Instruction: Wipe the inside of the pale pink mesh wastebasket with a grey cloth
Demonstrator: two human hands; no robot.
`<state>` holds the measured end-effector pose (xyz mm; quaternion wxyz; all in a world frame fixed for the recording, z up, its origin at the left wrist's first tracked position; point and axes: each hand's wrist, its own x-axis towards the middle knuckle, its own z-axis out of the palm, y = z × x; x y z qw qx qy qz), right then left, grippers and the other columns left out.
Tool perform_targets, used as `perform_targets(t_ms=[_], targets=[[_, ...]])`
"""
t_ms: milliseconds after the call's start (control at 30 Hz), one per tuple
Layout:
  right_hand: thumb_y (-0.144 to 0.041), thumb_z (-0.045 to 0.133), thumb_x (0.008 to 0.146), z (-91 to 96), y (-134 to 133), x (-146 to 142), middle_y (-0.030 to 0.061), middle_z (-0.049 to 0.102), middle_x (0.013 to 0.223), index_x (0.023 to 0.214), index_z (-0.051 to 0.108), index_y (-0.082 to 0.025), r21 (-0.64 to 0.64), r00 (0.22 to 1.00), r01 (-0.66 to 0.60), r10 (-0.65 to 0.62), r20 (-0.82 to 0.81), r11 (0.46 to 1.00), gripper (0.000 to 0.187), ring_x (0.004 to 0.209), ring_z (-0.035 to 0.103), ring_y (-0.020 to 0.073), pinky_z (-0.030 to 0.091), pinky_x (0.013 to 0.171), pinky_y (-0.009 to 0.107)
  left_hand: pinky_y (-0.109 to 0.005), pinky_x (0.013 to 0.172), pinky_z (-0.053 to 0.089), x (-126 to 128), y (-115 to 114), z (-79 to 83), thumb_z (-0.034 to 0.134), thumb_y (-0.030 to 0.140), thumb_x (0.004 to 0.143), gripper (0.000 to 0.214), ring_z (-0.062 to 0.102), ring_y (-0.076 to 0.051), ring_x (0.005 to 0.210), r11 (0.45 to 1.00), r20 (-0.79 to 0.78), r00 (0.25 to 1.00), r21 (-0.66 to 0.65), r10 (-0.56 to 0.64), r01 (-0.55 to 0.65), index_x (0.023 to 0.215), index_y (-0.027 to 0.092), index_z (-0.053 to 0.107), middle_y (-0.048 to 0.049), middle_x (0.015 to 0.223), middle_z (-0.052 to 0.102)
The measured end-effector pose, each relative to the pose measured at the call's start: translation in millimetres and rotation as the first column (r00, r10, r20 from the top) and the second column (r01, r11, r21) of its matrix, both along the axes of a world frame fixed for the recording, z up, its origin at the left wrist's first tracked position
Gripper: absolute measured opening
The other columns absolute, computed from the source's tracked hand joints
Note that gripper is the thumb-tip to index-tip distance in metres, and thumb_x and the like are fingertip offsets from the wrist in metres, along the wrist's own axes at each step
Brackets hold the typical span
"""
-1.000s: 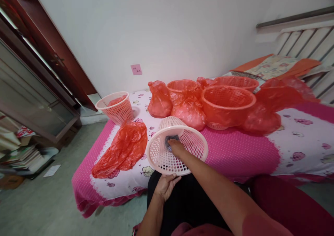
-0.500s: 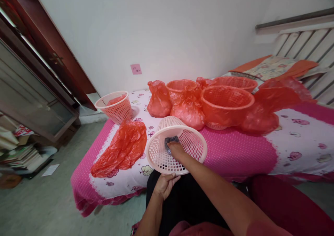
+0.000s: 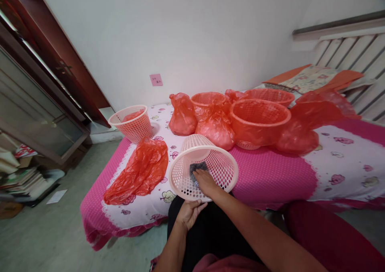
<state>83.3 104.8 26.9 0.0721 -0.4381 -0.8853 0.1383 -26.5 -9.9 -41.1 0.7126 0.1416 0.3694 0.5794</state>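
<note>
A pale pink mesh basket (image 3: 221, 161) lies on its side at the front edge of the bed, its mouth turned toward me. My right hand (image 3: 205, 182) reaches into it and presses a grey cloth (image 3: 197, 169) against the inner wall. My left hand (image 3: 189, 212) grips the basket's lower rim from beneath. A flat red plastic bag (image 3: 140, 171) lies on the sheet just left of the basket.
The bed (image 3: 270, 175) has a pink-and-white sheet. Another mesh basket (image 3: 132, 123) with a red bag inside stands at the far left corner. Several bag-lined baskets (image 3: 258, 119) and tied red bags (image 3: 182, 114) sit behind. A wooden cabinet (image 3: 45, 75) and stacked books (image 3: 18, 179) are at left.
My right hand has drawn back with the cloth from deep inside the basket toward its rim. The basket and my left hand have barely moved.
</note>
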Motion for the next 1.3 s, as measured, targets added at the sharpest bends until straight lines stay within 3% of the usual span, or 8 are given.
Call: perform_targets(t_ms=[367, 533, 767, 1000, 1200, 1300], targets=[[-0.009, 0.037, 0.096, -8.5, -22, 7, 0.0203, 0.058, 0.149, 0.144, 0.058, -0.010, -0.025, 0.999, 0.022, -0.023, -0.044, 0.999, 0.052, 0.140, 0.052, 0.0321, 0.038, 0.116, 0.046, -0.054, 0.117, 0.043, 4, -1, 8.1, 0.078, 0.001, 0.071, 0.065, 0.072, -0.028, 0.113, 0.999, 0.006, 1.000, 0.040, 0.003, -0.003, 0.132, 0.019, 0.065, -0.0108, 0.114, 0.079], [-0.008, 0.036, 0.096, -8.7, -36, 10, 0.0162, 0.059, 0.149, 0.144, 0.058, -0.014, -0.037, 0.998, 0.034, -0.036, -0.051, 0.999, 0.052, 0.140, 0.052, 0.0313, 0.039, 0.116, 0.048, -0.053, 0.118, 0.041, 3, 0, 6.3, 0.073, -0.005, 0.060, 0.072, 0.072, -0.028, 0.111, 0.998, -0.012, 1.000, 0.057, -0.014, 0.015, 0.128, 0.017, 0.068, -0.0097, 0.110, 0.080], [-0.009, 0.040, 0.095, -10.0, -52, 15, 0.0193, 0.055, 0.153, 0.147, 0.054, -0.010, -0.049, 0.998, 0.017, -0.020, -0.058, 0.999, 0.054, 0.143, 0.050, 0.0322, 0.037, 0.119, 0.048, -0.050, 0.117, 0.043, 4, 1, 6.3, 0.069, -0.006, 0.058, 0.054, 0.071, -0.028, 0.113, 1.000, -0.006, 1.000, 0.031, -0.001, 0.002, 0.108, 0.015, 0.075, -0.0103, 0.109, 0.080], [-0.007, 0.041, 0.093, -13.7, -61, 18, 0.0186, 0.056, 0.152, 0.146, 0.056, -0.012, -0.058, 0.998, 0.007, -0.010, -0.054, 0.998, 0.055, 0.141, 0.052, 0.0325, 0.040, 0.118, 0.049, -0.046, 0.118, 0.044, 6, 0, 15.4, 0.075, -0.005, 0.065, 0.052, 0.067, -0.029, 0.123, 1.000, 0.001, 1.000, 0.007, -0.023, 0.023, 0.112, 0.017, 0.075, -0.0105, 0.122, 0.078], [-0.005, 0.046, 0.088, -16.5, -70, 22, 0.0156, 0.055, 0.154, 0.149, 0.054, -0.016, -0.047, 0.998, -0.013, 0.011, -0.055, 0.999, 0.063, 0.142, 0.051, 0.0319, 0.041, 0.118, 0.048, -0.043, 0.116, 0.047, 6, 1, 9.9, 0.075, -0.006, 0.064, 0.054, 0.068, -0.029, 0.123, 0.999, 0.003, 1.000, 0.044, -0.023, 0.023, 0.114, 0.014, 0.076, -0.0124, 0.123, 0.077], [-0.004, 0.048, 0.084, -15.5, -75, 23, 0.0185, 0.054, 0.153, 0.148, 0.054, -0.012, -0.078, 0.997, -0.020, 0.014, -0.082, 0.997, 0.065, 0.141, 0.051, 0.0344, 0.041, 0.118, 0.051, -0.043, 0.114, 0.049, 5, 1, 7.1, 0.075, -0.005, 0.066, 0.054, 0.067, -0.028, 0.123, 0.999, -0.002, 1.000, 0.050, -0.021, 0.021, 0.117, 0.014, 0.075, -0.0129, 0.123, 0.077]])
